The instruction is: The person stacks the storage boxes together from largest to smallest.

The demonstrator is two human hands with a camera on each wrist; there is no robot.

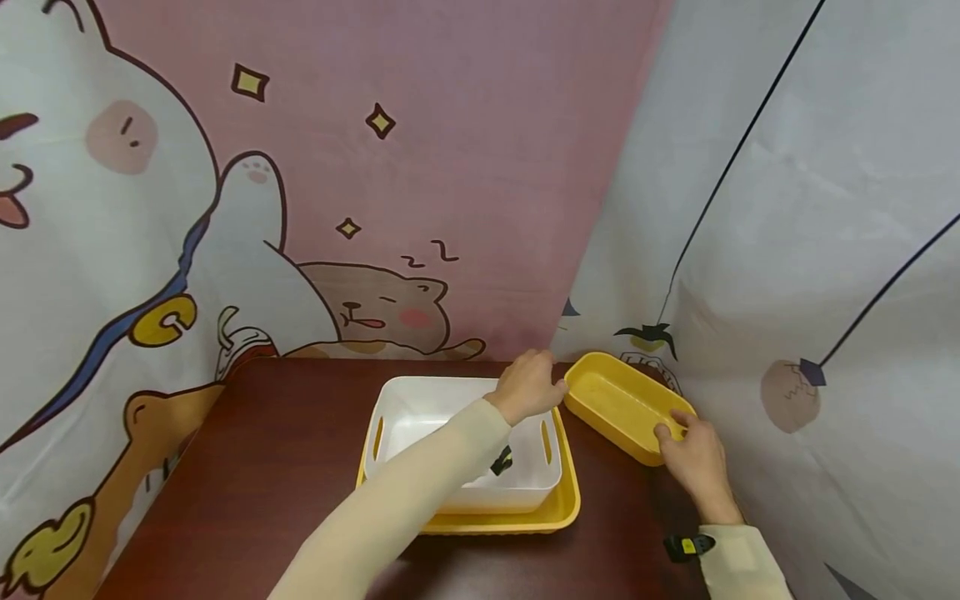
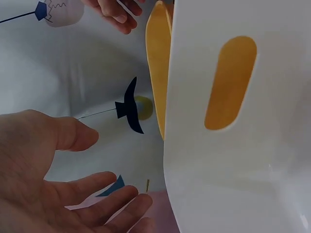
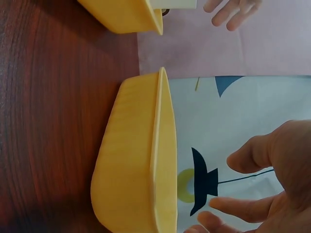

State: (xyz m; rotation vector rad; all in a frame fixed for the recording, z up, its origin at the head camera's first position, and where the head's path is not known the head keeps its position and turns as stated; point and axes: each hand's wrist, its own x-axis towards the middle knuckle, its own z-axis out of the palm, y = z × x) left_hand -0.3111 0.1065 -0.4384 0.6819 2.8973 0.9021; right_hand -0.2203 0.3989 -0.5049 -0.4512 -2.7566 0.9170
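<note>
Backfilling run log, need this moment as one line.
left grip: open, by far end of small yellow tray | right grip: open, by that tray's near end | white bin: inside large yellow tray on table

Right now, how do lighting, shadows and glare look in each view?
Head view: soft shadow on the table in front of the large yellow tray; left wrist: dim, small glints on the white basket at lower right; right wrist: shadow at lower left beside the small yellow tray.

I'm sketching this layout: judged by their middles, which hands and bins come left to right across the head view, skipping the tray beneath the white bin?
White bin → left hand → small yellow bin → right hand.
</note>
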